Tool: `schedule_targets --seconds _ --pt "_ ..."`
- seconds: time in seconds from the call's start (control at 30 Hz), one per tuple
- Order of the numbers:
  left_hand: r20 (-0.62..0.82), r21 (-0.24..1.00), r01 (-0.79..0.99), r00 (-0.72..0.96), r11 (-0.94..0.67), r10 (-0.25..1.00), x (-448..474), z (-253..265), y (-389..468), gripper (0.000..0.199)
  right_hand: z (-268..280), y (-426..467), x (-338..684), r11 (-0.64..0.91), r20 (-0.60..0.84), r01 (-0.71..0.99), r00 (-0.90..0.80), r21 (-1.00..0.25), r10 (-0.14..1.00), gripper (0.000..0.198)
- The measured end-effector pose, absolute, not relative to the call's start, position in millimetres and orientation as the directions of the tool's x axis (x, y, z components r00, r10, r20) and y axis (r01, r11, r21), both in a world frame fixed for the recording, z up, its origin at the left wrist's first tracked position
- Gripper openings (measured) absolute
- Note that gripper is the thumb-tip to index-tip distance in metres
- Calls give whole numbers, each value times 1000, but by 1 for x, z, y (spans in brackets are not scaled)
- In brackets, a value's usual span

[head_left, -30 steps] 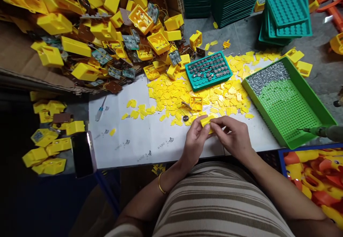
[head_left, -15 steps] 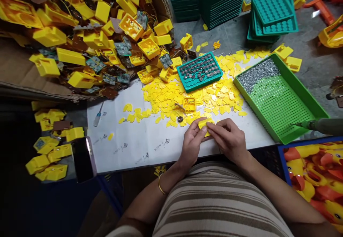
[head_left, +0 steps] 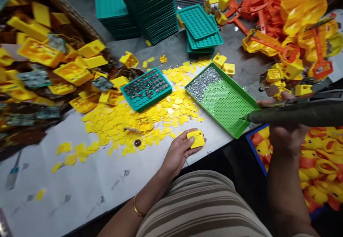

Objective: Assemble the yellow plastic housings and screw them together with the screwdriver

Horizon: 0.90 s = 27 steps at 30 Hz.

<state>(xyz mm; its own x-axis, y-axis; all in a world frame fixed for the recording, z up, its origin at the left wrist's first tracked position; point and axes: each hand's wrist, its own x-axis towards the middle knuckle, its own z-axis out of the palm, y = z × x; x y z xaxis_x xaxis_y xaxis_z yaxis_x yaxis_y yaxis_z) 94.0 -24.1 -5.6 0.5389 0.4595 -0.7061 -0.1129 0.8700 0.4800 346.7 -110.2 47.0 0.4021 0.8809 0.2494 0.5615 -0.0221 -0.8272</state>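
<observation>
My left hand (head_left: 175, 153) holds a small yellow plastic case (head_left: 198, 139), thumb on its face and fingers behind it, above the table's front edge. At the right, my right hand (head_left: 289, 137) is wrapped round a dark power screwdriver (head_left: 300, 114), partly hidden behind its body. The screwdriver lies level, its tip pointing left over the green perforated tray (head_left: 230, 112). Small silver screws (head_left: 205, 81) cover the far-left end of that tray. Loose flat yellow pieces (head_left: 160, 110) are spread beyond my left hand.
A teal tray (head_left: 128, 99) of round metal cells sits among the yellow pieces. Teal tray stacks (head_left: 158, 15) stand behind. A carton of yellow cases with wires (head_left: 72, 72) fills the left. Orange toy parts (head_left: 259, 8) lie far right; a blue-rimmed crate (head_left: 257, 151) holds yellow ducks.
My right hand has left the yellow case and moved right to the power screwdriver. My left hand keeps the case, now tilted flatter. The view has swung right.
</observation>
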Motion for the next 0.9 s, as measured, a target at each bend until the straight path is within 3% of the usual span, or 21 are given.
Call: schedule_targets --seconds 0.2,0.4,0.7,0.9 --pt "-723 481 12 572 877 388 113 -7 -25 39 47 -77 369 131 279 354 407 -926 870 32" --pt "-699 532 51 590 845 404 131 -9 -25 43 32 -30 356 109 298 359 526 -927 797 70" --pt "-720 523 72 571 849 395 132 -8 -22 50 18 6 348 242 453 393 637 -887 624 45" --pt "-726 505 74 576 860 377 132 -9 -20 54 15 13 347 403 498 297 597 -865 629 31"
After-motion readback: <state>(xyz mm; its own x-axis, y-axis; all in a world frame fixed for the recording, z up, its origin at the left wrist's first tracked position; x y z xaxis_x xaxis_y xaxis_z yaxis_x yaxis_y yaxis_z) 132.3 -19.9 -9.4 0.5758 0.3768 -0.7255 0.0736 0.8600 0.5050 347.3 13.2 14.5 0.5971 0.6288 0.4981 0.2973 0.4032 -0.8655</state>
